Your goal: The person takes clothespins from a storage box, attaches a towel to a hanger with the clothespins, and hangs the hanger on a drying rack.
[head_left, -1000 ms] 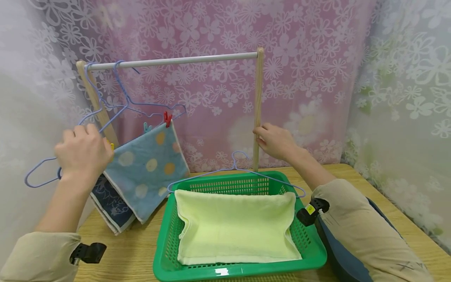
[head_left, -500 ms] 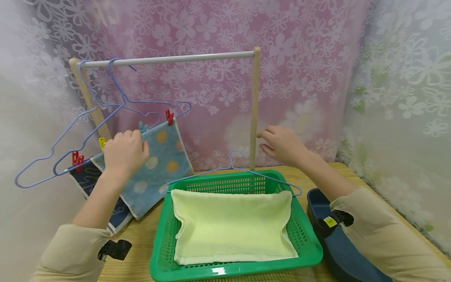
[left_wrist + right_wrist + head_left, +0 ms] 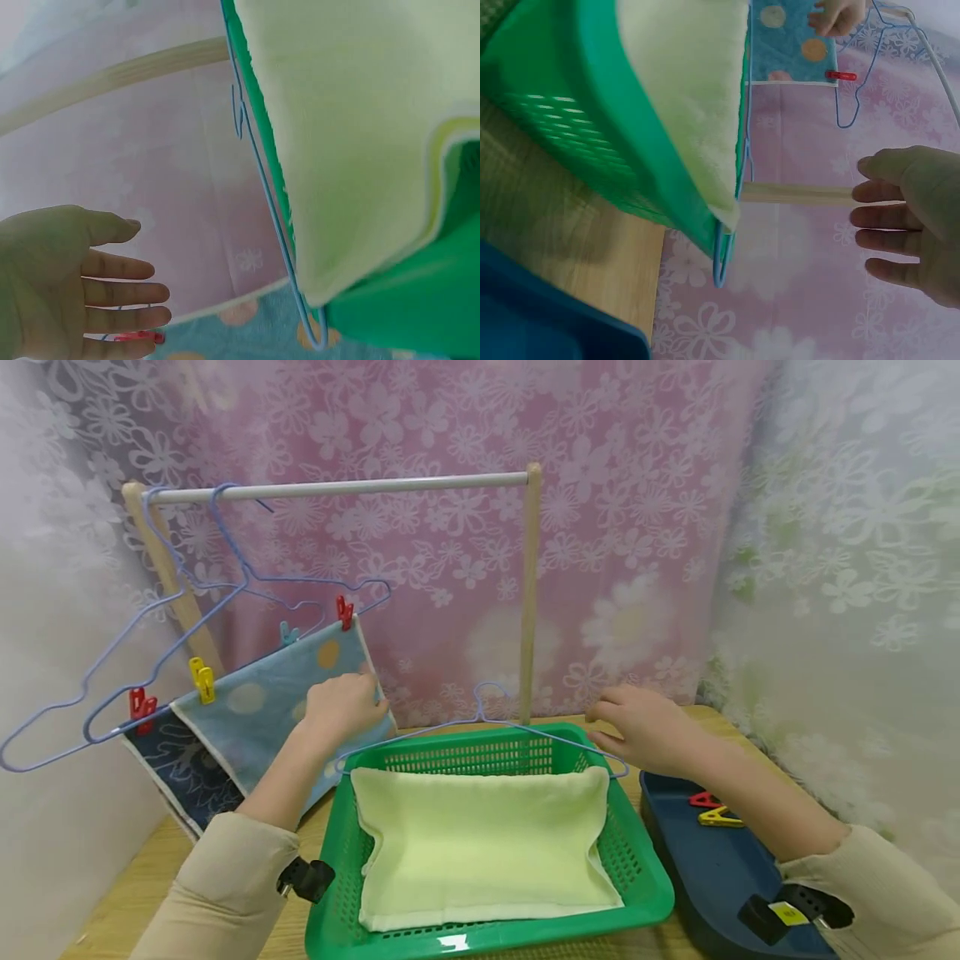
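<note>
My left hand (image 3: 341,710) is in the air in front of the blue polka-dot towel (image 3: 247,697), its fingers straight and empty in the left wrist view. The right hand (image 3: 645,727), also empty with fingers relaxed, hovers near the right end of a loose purple-blue wire hanger (image 3: 480,718). That hanger lies across the far part of the green basket (image 3: 570,935). A pale yellow towel (image 3: 487,843) is draped in the basket, just in front of the hanger. Red (image 3: 345,612) and yellow (image 3: 201,681) clothespins fasten the polka-dot towel to a hanging hanger (image 3: 243,577).
A wooden rack with a white rod (image 3: 375,487) stands behind. From its left end hang two hangers, one bearing a dark navy towel (image 3: 183,768). A dark blue tray (image 3: 712,868) on the right holds red and yellow clothespins (image 3: 722,817). A floral curtain backs the table.
My left hand has let go of the hanger area and moved right toward the basket. The right hand has left the rack's post and come down to the right. The view has shifted slightly right.
</note>
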Available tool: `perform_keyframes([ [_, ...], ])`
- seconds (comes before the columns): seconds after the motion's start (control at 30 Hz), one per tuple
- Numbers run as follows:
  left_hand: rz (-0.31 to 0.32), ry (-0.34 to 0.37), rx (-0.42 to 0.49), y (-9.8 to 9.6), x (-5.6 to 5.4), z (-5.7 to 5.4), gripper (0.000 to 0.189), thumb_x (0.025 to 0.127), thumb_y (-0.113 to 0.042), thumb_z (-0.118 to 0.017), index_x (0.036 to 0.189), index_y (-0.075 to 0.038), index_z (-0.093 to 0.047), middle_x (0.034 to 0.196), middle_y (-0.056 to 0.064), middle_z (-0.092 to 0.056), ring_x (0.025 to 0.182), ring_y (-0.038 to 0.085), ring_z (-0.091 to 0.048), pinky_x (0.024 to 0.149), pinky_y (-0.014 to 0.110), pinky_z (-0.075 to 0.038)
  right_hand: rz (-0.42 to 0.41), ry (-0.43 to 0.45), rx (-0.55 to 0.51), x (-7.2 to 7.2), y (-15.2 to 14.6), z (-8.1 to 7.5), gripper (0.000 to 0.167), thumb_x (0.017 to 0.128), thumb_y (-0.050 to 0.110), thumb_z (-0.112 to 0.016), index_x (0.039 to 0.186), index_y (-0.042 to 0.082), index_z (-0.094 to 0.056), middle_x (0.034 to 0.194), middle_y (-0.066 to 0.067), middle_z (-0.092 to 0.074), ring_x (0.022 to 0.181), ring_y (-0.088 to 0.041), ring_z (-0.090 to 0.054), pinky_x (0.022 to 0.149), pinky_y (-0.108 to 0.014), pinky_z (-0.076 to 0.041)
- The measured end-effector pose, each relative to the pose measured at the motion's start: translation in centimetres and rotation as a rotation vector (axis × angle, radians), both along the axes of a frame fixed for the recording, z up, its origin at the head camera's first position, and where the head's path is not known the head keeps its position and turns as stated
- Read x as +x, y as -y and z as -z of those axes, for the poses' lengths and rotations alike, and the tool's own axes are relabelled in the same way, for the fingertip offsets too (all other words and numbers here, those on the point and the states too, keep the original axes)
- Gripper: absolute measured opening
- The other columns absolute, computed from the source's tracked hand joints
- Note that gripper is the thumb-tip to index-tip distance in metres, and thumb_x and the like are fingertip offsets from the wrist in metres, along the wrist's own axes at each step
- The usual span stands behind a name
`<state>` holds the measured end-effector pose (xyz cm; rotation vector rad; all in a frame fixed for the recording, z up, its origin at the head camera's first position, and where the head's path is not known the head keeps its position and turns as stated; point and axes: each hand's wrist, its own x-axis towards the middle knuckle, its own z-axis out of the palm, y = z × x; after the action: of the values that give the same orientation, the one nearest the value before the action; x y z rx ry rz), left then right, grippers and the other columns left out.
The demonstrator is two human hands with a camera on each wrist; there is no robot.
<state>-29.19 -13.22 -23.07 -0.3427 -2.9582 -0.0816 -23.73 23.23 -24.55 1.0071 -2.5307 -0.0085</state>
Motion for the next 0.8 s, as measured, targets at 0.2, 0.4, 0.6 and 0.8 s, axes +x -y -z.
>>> perform_keyframes([
  [0.2, 0.029, 0.094, 0.002, -1.7, -1.2, 0.6, 0.023, 0.092, -0.026, -0.051, 0.075, -0.009, -0.055, 0.062, 0.002, -0.047, 0.059, 0.022, -0.05, 0.053, 0.036, -0.039, -0.033, 0.206, 0.067, 2.1, -0.7, 1.1, 0.013, 0.085, 0.019, -0.067, 0.096, 0.013, -0.065, 0.088, 0.002, -0.057, 0.074, -0.013, -0.054, 0.062, -0.027, -0.044],
  [0.4, 0.071, 0.213, -0.003, -2.1, -1.8, 1.2, 0.021, 0.092, -0.019, -0.047, 0.075, -0.009, -0.051, 0.063, 0.002, -0.044, 0.06, 0.02, -0.045, 0.057, 0.035, -0.037, -0.075, 0.284, 0.066, 3.6, -0.9, 2.7, 0.018, 0.083, 0.017, -0.069, 0.099, 0.014, -0.064, 0.093, 0.002, -0.056, 0.072, -0.008, -0.053, 0.058, -0.024, -0.043],
  [0.6, 0.069, 0.386, -0.035, -1.3, -2.5, 1.8, 0.022, 0.095, -0.019, -0.046, 0.099, -0.003, -0.06, 0.091, 0.011, -0.06, 0.084, 0.027, -0.055, 0.072, 0.043, -0.04, -0.055, 0.388, 0.102, 4.7, -0.3, 3.4, 0.02, 0.082, 0.018, -0.069, 0.1, 0.016, -0.062, 0.095, 0.004, -0.052, 0.069, -0.003, -0.049, 0.057, -0.023, -0.041],
  [0.8, 0.132, 0.503, -0.028, -0.9, -3.6, 2.9, 0.02, 0.095, -0.018, -0.051, 0.092, -0.002, -0.063, 0.09, 0.009, -0.061, 0.082, 0.024, -0.056, 0.071, 0.038, -0.042, -0.034, 0.419, 0.139, 4.9, 0.0, 3.8, 0.019, 0.081, 0.019, -0.071, 0.097, 0.017, -0.062, 0.094, 0.004, -0.054, 0.074, -0.006, -0.052, 0.06, -0.025, -0.043],
])
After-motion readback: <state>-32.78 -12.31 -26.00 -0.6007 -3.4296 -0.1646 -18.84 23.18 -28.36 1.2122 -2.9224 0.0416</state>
